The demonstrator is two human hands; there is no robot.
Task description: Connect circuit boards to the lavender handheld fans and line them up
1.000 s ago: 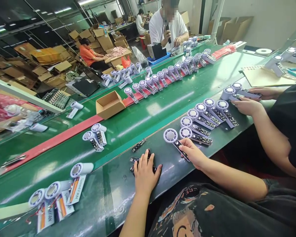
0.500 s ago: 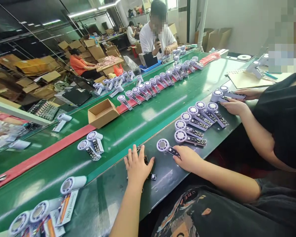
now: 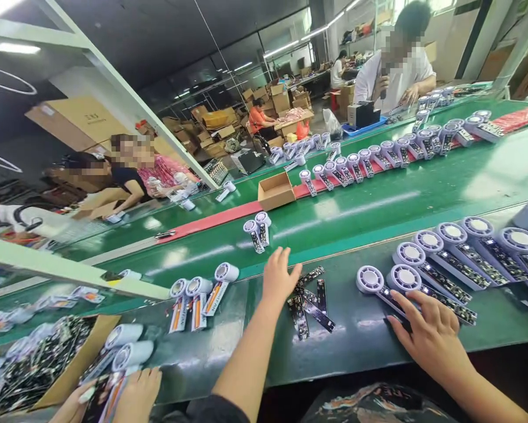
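Observation:
My left hand (image 3: 281,275) hovers at the edge of the dark workbench (image 3: 352,352), left of a small pile of black circuit boards (image 3: 319,314), fingers spread and nothing in them. On the right, my right hand (image 3: 431,329) has its fingers apart over the handles of two lilac fans, one at the row's left end (image 3: 370,279) and one beside it (image 3: 405,278). Several more fans (image 3: 452,232) lie in that row, round heads away from me, circuit boards showing in their handles.
Two fans (image 3: 262,219) lie on the green belt (image 3: 361,214), beyond which are an open cardboard box (image 3: 276,191) and a fan row. At lower left, a co-worker's hands (image 3: 138,393) hold a fan part near a box of boards (image 3: 81,358). Other people sit across the belt.
The view has swung left. My left hand has moved off the circuit boards toward the belt. My right hand has let go of the end fan, which now lies against the row.

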